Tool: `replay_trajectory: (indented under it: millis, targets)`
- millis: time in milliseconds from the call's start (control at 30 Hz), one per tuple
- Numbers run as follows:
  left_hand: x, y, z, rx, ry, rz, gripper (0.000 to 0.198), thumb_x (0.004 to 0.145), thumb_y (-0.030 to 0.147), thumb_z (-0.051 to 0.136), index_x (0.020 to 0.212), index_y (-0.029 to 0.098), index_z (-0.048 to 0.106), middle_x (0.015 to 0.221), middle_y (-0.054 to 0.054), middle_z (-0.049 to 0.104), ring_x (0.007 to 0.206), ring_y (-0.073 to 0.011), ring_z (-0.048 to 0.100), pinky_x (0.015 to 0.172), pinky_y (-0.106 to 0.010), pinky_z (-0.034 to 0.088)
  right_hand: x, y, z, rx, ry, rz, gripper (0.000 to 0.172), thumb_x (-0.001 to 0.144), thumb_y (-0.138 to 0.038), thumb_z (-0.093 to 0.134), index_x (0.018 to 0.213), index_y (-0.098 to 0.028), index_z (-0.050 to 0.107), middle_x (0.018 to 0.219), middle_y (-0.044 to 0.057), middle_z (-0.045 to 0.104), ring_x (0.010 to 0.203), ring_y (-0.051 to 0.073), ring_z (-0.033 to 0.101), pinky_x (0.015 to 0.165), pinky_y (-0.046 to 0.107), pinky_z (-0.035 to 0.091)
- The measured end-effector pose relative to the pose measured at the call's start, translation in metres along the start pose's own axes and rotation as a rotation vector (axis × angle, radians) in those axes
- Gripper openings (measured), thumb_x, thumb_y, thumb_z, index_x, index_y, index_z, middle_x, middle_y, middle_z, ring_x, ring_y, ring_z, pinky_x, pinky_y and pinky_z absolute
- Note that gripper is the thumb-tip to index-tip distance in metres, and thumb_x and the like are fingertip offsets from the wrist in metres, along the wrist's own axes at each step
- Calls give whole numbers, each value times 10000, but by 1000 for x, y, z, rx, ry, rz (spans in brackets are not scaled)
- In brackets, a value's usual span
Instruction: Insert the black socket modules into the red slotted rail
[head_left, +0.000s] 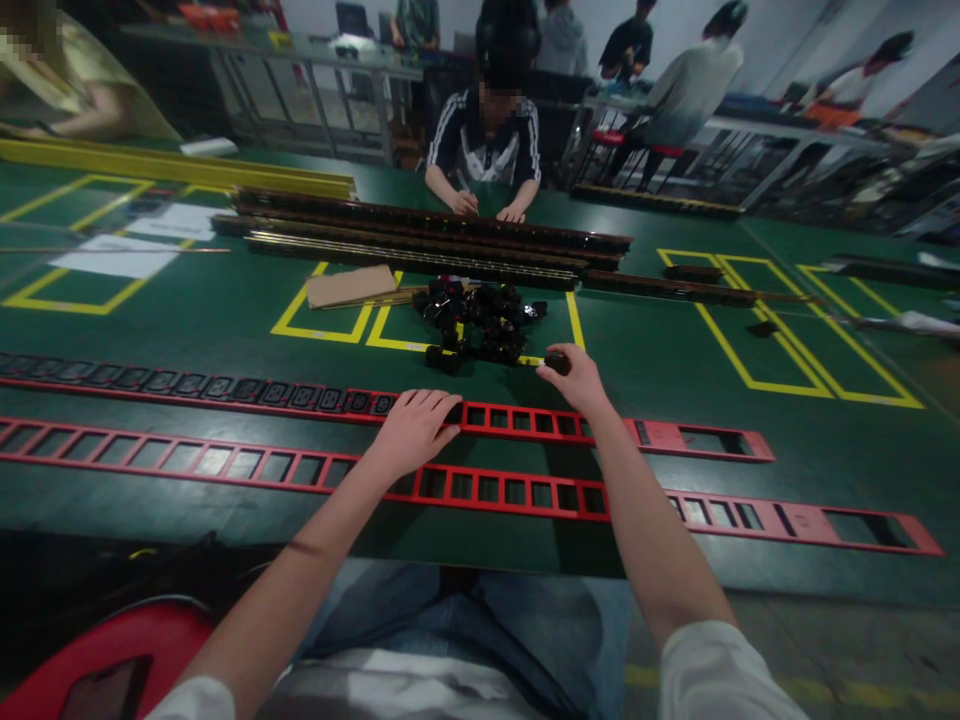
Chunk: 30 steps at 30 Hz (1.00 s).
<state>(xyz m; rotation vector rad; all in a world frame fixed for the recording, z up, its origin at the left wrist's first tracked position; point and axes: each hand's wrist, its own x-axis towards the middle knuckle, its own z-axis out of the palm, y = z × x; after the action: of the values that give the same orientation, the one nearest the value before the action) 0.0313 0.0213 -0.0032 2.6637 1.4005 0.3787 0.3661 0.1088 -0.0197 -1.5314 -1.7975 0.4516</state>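
Observation:
My left hand [415,432] rests over the upper red slotted rail [525,421], its thumb and fingers closed about a black socket module [454,412] at one of the openings. Left of this hand, a row of similar black socket modules [277,394] fills the rail's slots. Farther right, my right hand [577,378] is raised past the rail's far edge and pinches a small black piece [556,362], likely another such module. Beside that hand lies a loose heap of black modules [495,315]. Nearer to me runs a second red slotted rail [480,488] with open slots.
Long dark metal profiles [420,240] lie across the green table [645,350], behind the heap. A cardboard piece [351,287] and paper sheets [120,256] are to the left. A person [484,140] sits opposite, holding a pen. A red stool [135,650] stands at lower left.

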Motion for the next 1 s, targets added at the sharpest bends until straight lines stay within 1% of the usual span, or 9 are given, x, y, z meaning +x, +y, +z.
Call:
replay_trajectory:
  millis: [100,200,267,467,567,667,767,900,1000]
  targets:
    - [0,0,0,-6,-7,-4,415,1025,369,509,1406,213,555,1370,-100,657,1252,-281,594,1081,-466,413,0,-4,0,75,-23,93,342,845,-515,674,1032,-229,674,914,52,700,787,226,648,749,396,535]
    - [0,0,0,-5,-8,-6,416,1025,371,505,1410,220,555,1372,-100,657,1260,-285,591,1081,-468,412,-1,-7,0,144,-44,158,346,889,-568,595,981,-241,660,732,-1,656,560,171,592,569,322,478]
    - [0,-1,0,-1,-7,-5,419,1023,373,509,1410,218,556,1370,-100,658,1259,-287,591,1079,-467,412,-2,-9,-1,162,-43,172,352,900,-588,575,950,-247,649,665,-23,630,493,154,569,520,298,448]
    - [0,0,-2,0,-10,-7,426,1026,368,505,1411,192,551,1377,-100,653,1253,-282,588,1080,-467,411,-4,-11,-2,210,-31,222,350,929,-572,540,904,-238,641,612,-20,624,441,151,555,453,279,418]
    - [0,1,-2,1,-17,-9,425,1020,370,514,1408,200,553,1376,-102,654,1249,-286,589,1073,-470,416,-4,-11,-2,246,-31,271,420,916,-630,549,837,-229,646,536,-29,552,409,143,506,395,260,354]
    - [0,1,-2,8,-14,-10,420,1022,376,511,1406,212,556,1370,-100,656,1249,-286,589,1072,-461,413,-2,-9,-3,333,-20,299,523,869,-722,580,796,-209,656,574,-14,543,436,128,511,380,239,328]
    - [0,0,-1,10,-11,-7,423,1022,374,512,1408,207,552,1366,-97,657,1243,-285,589,1074,-464,411,0,-7,-3,478,11,338,635,828,-831,553,850,-205,657,624,4,560,447,114,508,365,223,318]
    - [-1,-1,0,8,-7,-7,429,1018,371,527,1408,195,554,1370,-95,656,1247,-286,585,1076,-468,409,2,-4,-5,645,128,352,752,820,-931,393,931,-227,631,582,-8,518,448,125,488,385,240,350]
    - [-1,-1,0,4,-9,-4,432,1018,373,526,1409,192,555,1377,-97,653,1253,-290,586,1077,-469,408,3,-3,-7,717,112,381,785,827,-941,302,1004,-243,614,608,-7,518,459,132,470,417,266,374]
